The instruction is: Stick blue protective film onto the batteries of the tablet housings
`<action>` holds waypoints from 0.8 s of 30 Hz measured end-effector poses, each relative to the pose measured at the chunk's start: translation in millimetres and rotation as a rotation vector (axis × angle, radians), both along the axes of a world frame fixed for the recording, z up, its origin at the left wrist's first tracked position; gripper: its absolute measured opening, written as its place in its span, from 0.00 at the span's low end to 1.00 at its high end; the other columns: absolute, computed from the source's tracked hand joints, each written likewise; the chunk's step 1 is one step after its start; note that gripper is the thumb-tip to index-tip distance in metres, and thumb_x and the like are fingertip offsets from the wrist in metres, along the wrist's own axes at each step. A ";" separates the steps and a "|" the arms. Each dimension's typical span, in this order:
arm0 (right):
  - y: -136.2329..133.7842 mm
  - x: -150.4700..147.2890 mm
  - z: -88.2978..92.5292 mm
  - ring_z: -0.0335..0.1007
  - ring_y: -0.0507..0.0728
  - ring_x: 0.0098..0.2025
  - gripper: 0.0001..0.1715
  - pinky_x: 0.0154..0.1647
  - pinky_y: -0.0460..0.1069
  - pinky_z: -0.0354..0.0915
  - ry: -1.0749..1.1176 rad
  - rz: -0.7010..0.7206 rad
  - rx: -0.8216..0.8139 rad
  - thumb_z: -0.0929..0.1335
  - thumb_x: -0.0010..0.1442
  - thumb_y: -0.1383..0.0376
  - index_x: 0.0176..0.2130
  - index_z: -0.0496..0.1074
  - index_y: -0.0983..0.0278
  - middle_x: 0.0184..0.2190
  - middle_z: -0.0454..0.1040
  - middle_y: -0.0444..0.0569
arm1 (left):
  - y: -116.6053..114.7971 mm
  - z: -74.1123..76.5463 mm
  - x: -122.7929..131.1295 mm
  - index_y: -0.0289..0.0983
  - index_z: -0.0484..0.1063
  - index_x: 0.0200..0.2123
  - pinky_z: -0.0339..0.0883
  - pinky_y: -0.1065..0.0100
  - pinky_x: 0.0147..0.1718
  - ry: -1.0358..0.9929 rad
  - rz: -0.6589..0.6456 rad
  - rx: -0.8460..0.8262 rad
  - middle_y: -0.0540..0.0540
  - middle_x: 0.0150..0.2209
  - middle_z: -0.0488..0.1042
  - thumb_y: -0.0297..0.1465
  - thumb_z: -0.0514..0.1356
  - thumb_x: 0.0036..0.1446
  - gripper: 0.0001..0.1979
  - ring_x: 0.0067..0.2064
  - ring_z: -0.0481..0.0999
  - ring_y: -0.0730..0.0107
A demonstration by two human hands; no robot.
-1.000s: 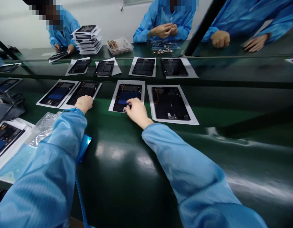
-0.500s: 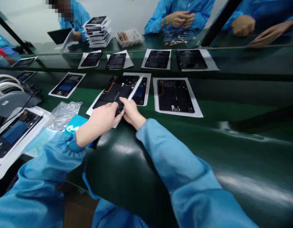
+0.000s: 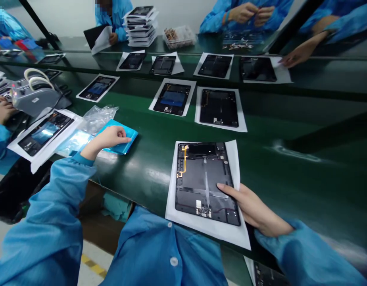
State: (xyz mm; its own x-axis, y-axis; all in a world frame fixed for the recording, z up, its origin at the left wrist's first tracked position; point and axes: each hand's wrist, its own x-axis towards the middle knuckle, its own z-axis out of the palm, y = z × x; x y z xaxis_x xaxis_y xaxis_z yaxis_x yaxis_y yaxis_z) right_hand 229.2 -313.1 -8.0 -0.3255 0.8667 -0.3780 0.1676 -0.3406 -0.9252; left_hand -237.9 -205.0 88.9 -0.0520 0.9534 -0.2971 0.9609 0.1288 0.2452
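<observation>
The open tablet (image 3: 204, 178) lies on a white sheet (image 3: 201, 228) at the near edge of the tabletop (image 3: 147, 171). The right hand (image 3: 254, 208) lies flat and wide across its lower right corner, thumb hidden. The left hand (image 3: 107, 139) curls narrow on blue film (image 3: 125, 146); whether it grips is unclear.

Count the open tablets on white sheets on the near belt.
5: near tablet under right hand; blue-cell tablet and dark tablet mid-belt; far-left tablet; left-edge tablet by plastic bag. More may hide behind the grey device.
</observation>
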 end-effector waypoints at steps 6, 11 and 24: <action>-22.4 0.4 18.4 0.83 0.76 0.40 0.29 0.37 0.68 0.80 -0.961 -0.254 0.777 0.72 0.65 0.44 0.55 0.81 0.59 0.39 0.83 0.61 | -25.0 30.8 7.0 0.39 0.75 0.33 0.70 0.65 0.42 0.044 0.064 0.137 0.47 0.33 0.79 0.34 0.57 0.61 0.09 0.39 0.78 0.62; -76.0 -121.5 48.6 0.84 0.67 0.48 0.29 0.45 0.60 0.83 -0.341 -0.035 0.824 0.72 0.69 0.57 0.67 0.72 0.46 0.53 0.83 0.52 | -137.3 48.2 24.8 0.44 0.71 0.34 0.70 0.59 0.42 0.105 0.156 0.557 0.49 0.31 0.75 0.44 0.55 0.65 0.12 0.35 0.75 0.60; -127.7 -350.6 -91.0 0.77 0.48 0.24 0.13 0.26 0.41 0.70 0.048 0.563 0.569 0.83 0.55 0.55 0.32 0.81 0.57 0.22 0.78 0.29 | -341.2 -81.4 -51.6 0.41 0.75 0.28 0.72 0.67 0.30 -0.355 0.389 0.055 0.51 0.25 0.75 0.52 0.60 0.64 0.23 0.28 0.76 0.63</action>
